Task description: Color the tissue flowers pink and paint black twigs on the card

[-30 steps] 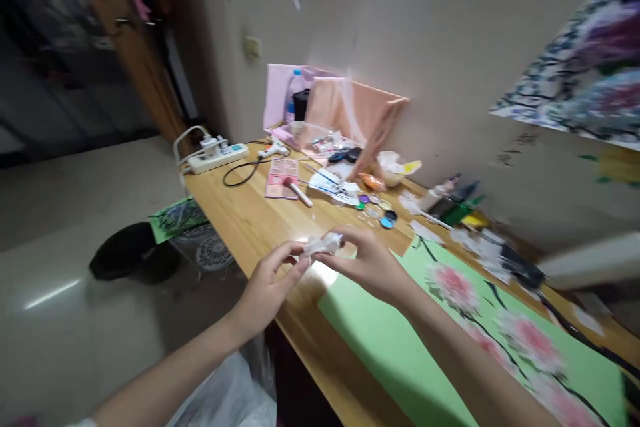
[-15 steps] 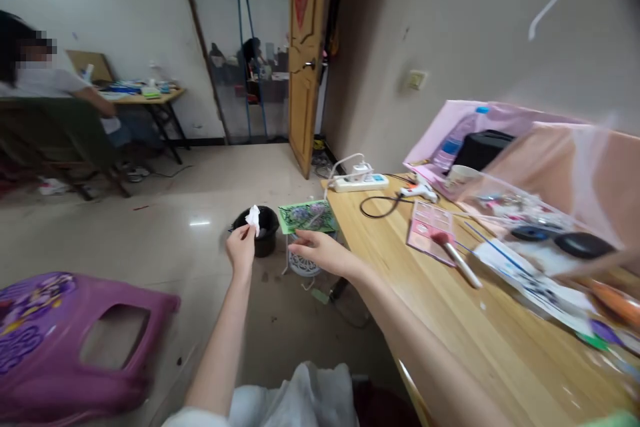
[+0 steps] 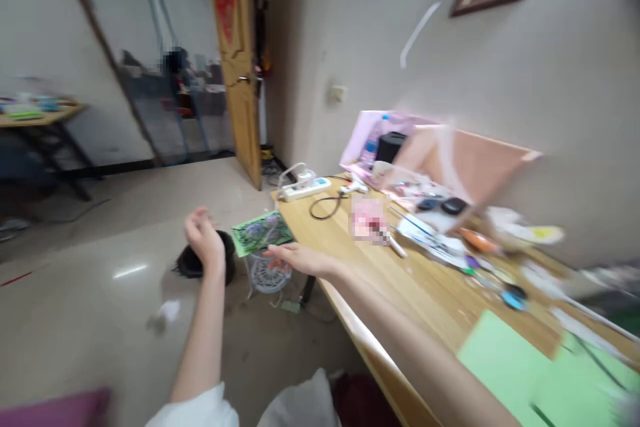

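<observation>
My left hand [image 3: 204, 238] is raised in front of the black bin [image 3: 229, 257], hiding part of it. Its fingers are loosely bent, partly apart and blurred, with nothing seen in them. A crumpled white tissue [image 3: 170, 310], smeared by motion, shows low over the floor to the left of my forearm; whether it touches the floor I cannot tell. My right hand [image 3: 295, 259] is stretched out by the table's left edge, fingers apart and holding nothing. Just behind its fingertips is a green card with a purple flower picture [image 3: 263, 232], on top of a small white ornate stand [image 3: 270, 273].
The wooden table [image 3: 360, 280] on my right bears a power strip [image 3: 307, 188], a glue gun [image 3: 354, 187], a brush [image 3: 397, 247], green sheets [image 3: 510, 363] and a pink box [image 3: 475, 160]. A purple stool [image 3: 60, 410] shows at lower left. The door [image 3: 240, 80] stands ajar.
The white tissue has left my left hand and is now lower, to its left. The view has swung right, showing more of the table. My right hand stays outstretched.
</observation>
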Demonstrator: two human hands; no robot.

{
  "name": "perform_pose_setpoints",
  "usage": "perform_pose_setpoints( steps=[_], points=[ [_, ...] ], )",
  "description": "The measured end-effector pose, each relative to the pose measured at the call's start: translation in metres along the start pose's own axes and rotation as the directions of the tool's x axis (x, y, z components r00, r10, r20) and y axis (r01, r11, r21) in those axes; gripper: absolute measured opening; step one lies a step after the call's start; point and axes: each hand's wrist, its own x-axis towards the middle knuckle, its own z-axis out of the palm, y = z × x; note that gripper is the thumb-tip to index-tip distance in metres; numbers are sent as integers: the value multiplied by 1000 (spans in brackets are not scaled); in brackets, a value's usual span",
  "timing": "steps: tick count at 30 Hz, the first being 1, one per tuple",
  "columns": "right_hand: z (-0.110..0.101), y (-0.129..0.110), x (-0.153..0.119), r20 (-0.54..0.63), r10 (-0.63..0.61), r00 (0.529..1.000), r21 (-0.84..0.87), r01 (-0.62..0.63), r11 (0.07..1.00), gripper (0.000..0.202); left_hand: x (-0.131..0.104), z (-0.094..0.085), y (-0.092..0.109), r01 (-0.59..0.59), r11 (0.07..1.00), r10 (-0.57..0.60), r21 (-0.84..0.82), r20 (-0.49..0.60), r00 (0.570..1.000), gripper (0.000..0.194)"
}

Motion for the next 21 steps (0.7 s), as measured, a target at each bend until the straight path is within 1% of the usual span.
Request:
perform_pose_setpoints(
  steps=[1,2,3,4,5,6,7,8,9,10,11,12,13,14,15,16,17,18,19,20,21],
  points=[
    [-5,-3,-4,-27,11,1000,7,-11,1000,42,3,12,17,-46,998,43,-39,-90,995,24],
    [-10,-7,-9,-57,5,998,10,-4,1000,43,7,26,37,-99,992,87,-78,-146,986,23],
    [-15,-11,-14,-90,-30,995,-6,29,1000,45,10,39,59,-152,981,132,-117,-164,978,21],
    [-22,-15,-21,-120,-65,991,-22,63,998,46,11,53,83,-230,960,197,-157,-200,960,20],
    [-30,-19,-31,-150,-93,984,-23,90,996,47,12,67,108,-393,899,340,-191,-257,904,19],
    [-41,-24,-45,-166,-134,977,-37,129,991,48,10,81,133,-534,818,475,-213,-274,836,19],
    [-53,-27,-62,-186,-179,966,-69,169,983,51,6,96,158,-644,736,592,-207,-265,761,21],
    [-66,-30,-83,-182,-236,955,-133,214,968,55,-2,111,181,-726,663,700,-180,-193,687,24],
    [-82,-31,-108,-206,-248,947,-217,203,955,58,-12,128,201,-784,603,776,-147,-123,619,24],
    [-98,-31,-137,-241,-240,940,-291,166,942,60,-26,146,218,-840,523,848,-146,-5,530,24],
    [-115,-30,-169,-321,-232,918,-339,117,934,61,-43,166,231,-898,395,918,-194,114,379,24],
    [-130,-26,-204,-407,-220,887,-366,63,929,62,-64,186,239,-926,259,961,-274,168,219,23],
    [-144,-22,-240,-508,-198,838,-372,-6,928,61,-89,206,243,-921,150,965,-360,254,58,25],
    [-155,-16,-278,-616,-169,770,-368,-91,925,61,-116,225,243,-896,85,964,-436,264,-37,25],
    [-163,-10,-316,-697,-140,704,-343,-155,926,60,-145,243,240,-845,32,955,-533,265,-131,26],
    [-168,-3,-353,-761,-107,640,-303,-205,930,60,-175,259,233,-772,-12,929,-636,278,-243,26],
    [-169,4,-389,-806,-57,590,-249,-250,936,60,-204,272,225,-688,-26,905,-725,275,-324,25],
    [-167,11,-423,-841,-6,540,-202,-304,931,61,-232,281,216,-634,-54,896,-772,243,-372,25],
    [-162,19,-456,-874,39,484,-157,-358,920,60,-257,288,207,-587,-83,887,-806,208,-411,24],
    [-154,27,-486,-885,91,456,-114,-403,908,60,-279,292,198,-546,-102,880,-831,181,-440,25],
    [-145,37,-513,-894,143,424,-62,-435,898,59,-298,293,190,-513,-112,873,-851,162,-459,25]
  ],
)
